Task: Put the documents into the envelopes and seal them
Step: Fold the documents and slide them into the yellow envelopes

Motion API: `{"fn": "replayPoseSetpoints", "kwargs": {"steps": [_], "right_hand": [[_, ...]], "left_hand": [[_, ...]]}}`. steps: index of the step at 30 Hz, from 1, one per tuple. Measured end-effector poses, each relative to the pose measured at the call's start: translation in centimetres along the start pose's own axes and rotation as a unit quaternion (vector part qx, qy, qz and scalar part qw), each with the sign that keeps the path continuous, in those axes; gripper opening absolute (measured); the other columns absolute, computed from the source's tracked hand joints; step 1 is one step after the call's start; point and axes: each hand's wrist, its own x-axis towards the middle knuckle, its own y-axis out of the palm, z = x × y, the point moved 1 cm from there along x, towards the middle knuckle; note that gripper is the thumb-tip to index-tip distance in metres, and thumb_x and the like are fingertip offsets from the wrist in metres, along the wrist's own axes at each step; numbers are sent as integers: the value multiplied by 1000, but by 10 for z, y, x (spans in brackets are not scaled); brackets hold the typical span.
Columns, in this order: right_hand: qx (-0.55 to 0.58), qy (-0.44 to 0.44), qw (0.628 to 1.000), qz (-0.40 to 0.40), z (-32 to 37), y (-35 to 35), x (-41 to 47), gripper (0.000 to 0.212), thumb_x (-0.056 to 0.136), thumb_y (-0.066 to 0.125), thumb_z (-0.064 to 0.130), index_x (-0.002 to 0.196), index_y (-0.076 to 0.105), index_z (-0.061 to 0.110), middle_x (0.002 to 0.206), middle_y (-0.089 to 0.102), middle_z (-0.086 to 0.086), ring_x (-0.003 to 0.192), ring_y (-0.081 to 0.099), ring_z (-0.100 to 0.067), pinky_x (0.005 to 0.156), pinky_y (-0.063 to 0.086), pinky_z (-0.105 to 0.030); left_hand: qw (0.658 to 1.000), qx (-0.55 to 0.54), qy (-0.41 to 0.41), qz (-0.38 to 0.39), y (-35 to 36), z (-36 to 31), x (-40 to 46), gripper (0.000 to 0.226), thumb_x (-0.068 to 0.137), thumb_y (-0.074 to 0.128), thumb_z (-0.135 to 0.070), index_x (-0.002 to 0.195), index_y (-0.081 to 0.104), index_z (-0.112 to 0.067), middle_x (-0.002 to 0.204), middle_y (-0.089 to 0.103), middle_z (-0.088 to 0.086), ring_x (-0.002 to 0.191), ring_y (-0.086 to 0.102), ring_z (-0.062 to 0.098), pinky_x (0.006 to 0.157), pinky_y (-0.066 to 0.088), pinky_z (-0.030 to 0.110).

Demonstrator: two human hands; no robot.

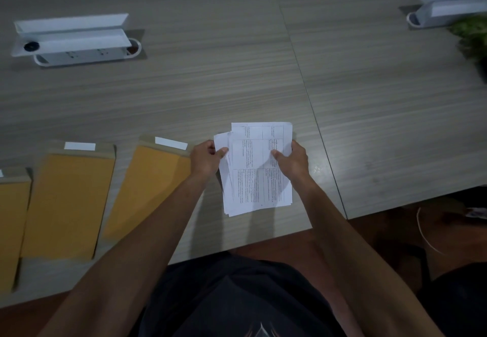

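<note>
Gripping a small stack of white printed sheets from both sides, the left hand and the right hand hold it just above the near part of the table. Left thumb lies on top of the stack's left edge, fingers curled beneath, pinching the paper; right thumb presses on the top sheet near its right edge, with the other fingers wrapped around that edge. Both forearms are bare and reach forward from the lower corners, converging toward the stack. Sheets are thin, flat and rectangular, not squared up: one or two lower ones stick out at the left side and bottom. Top sheet carries a ruled grid with blocks of small print, too fine to read. Left of the left hand, three manila envelopes lie flat on the table in a row: the nearest envelope touching or passing under the left wrist, the middle envelope beside it, the far-left envelope cut by the frame edge. They are matte orange-brown, long rectangles, flaps open at the far end, each with a white strip. Table surface is grey laminate with a fine streaked grain and a seam running diagonally. Farther back, a white power-outlet box with raised lid sits at left; a second one at far right, beside blurred green foliage.
</note>
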Motion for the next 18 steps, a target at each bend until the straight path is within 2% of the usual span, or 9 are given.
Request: {"fn": "replayPoseSetpoints", "kwargs": {"steps": [6,9,13,16,18], "right_hand": [[-4,-5,1000,10,1,3,-3,28,93,64,20,119,58,14,116,66,-3,99,61,-16,68,47,-22],[-5,-10,1000,12,2,4,-3,30,92,65,21,120,58,13,118,66,-4,102,62,-18,75,48,-26],[16,-22,1000,13,9,5,-4,32,91,65,17,122,55,15,113,64,1,99,58,-14,75,46,-28],[38,-37,999,12,18,6,-4,38,88,67,10,121,51,16,106,60,6,100,59,-14,76,49,-29],[59,-45,997,21,27,8,-4,44,85,69,6,122,48,16,107,58,5,98,58,-13,73,50,-25]], "left_hand": [[998,-46,-17,38,0,2,-3,5,91,66,-12,96,67,-14,99,72,7,93,69,24,88,57,43],[994,-75,-37,67,-1,1,-4,8,96,62,-21,101,67,-18,109,72,7,100,69,24,92,55,48],[986,-129,-71,77,1,-4,-5,23,101,51,-34,98,69,-20,104,74,4,101,70,27,94,54,51],[971,-205,-84,90,-2,-19,-10,36,100,46,-45,100,70,-19,100,75,1,99,71,23,87,57,39],[972,-196,-51,121,-7,-26,-11,30,93,57,-48,102,69,-23,101,75,-4,96,72,17,82,58,35]]}}
